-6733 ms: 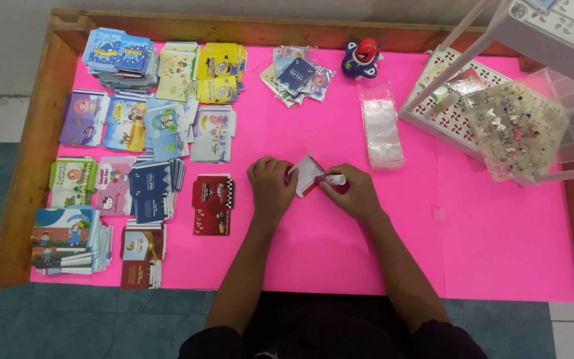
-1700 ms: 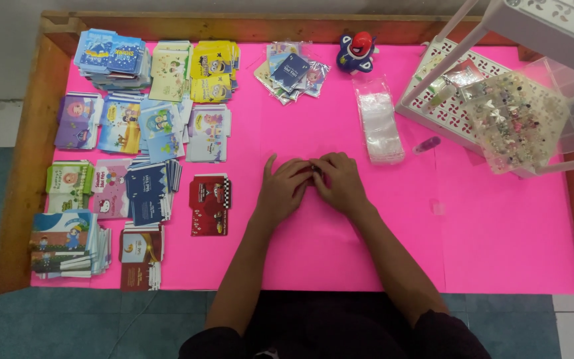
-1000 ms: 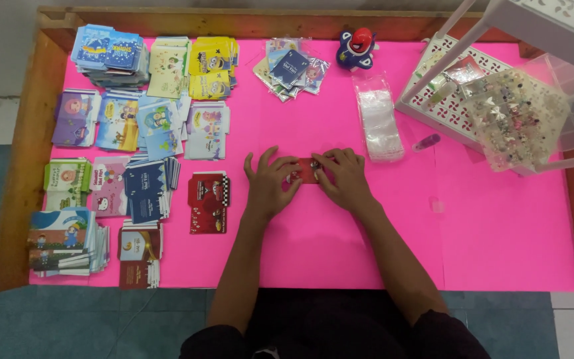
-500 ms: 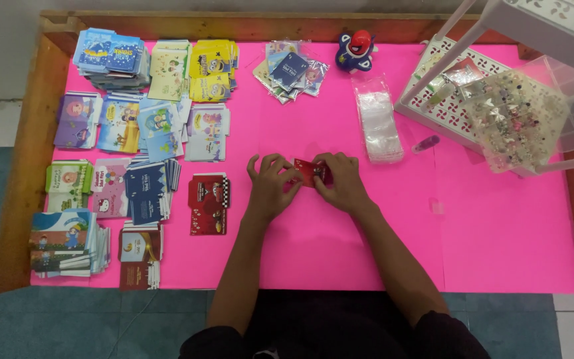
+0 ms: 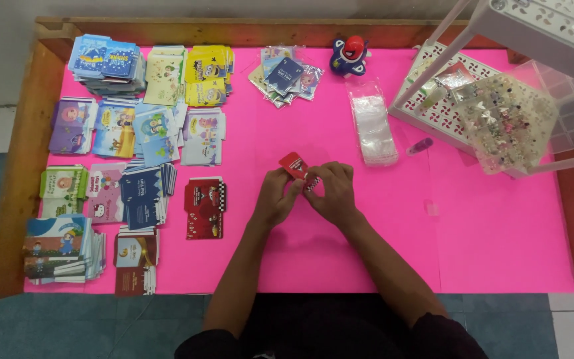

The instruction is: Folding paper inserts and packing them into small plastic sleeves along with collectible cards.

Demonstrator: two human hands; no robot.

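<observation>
Small red envelope packet (image 5: 295, 164), held above the pink table cover between the left hand (image 5: 275, 197) and right hand (image 5: 331, 191). Matching red packet stack (image 5: 204, 207) lies left of the hands. Dark blue packets (image 5: 141, 195) further left. Yellow packets (image 5: 208, 74) near the far edge. Clear plastic sleeves (image 5: 372, 125) lie beyond the right hand. Mixed wrapped packets (image 5: 286, 74) far centre.

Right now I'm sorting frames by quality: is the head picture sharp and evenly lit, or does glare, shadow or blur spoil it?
Head view: even, bright light on the pink table, only soft shadows under the left hand and right hand; the small red packet is sharp; mild glare on the clear sleeves; the white rack looms large at the corner.
</observation>
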